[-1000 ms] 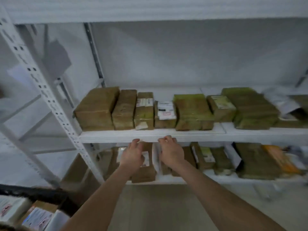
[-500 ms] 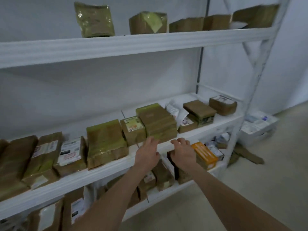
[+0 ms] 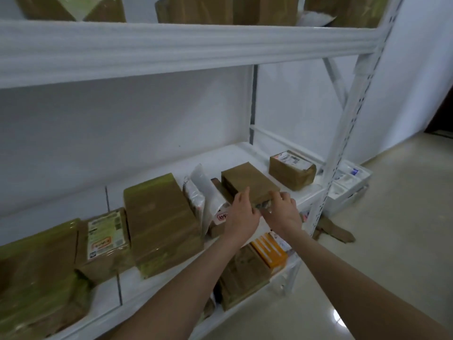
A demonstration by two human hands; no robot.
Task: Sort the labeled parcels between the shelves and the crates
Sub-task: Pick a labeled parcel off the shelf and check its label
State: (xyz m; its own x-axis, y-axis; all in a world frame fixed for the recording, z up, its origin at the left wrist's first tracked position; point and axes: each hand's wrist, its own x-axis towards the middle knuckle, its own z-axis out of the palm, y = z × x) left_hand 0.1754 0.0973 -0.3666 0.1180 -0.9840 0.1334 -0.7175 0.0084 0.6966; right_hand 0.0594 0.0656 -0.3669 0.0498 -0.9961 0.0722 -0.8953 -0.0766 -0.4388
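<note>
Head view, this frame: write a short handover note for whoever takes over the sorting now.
Left hand grips the near end of the plain brown parcel, thumb on its left side.
Right hand curls its fingers over the same end's right corner.
That parcel lies on the middle shelf between a white mailer and a labelled parcel; more parcels sit on the shelves above and below.
A white crate stands on the floor past the upright.
Done: parcel gripped, apparently not yet lifted.
Left: read its label, move it to its shelf or crate, then sort the rest.
</note>
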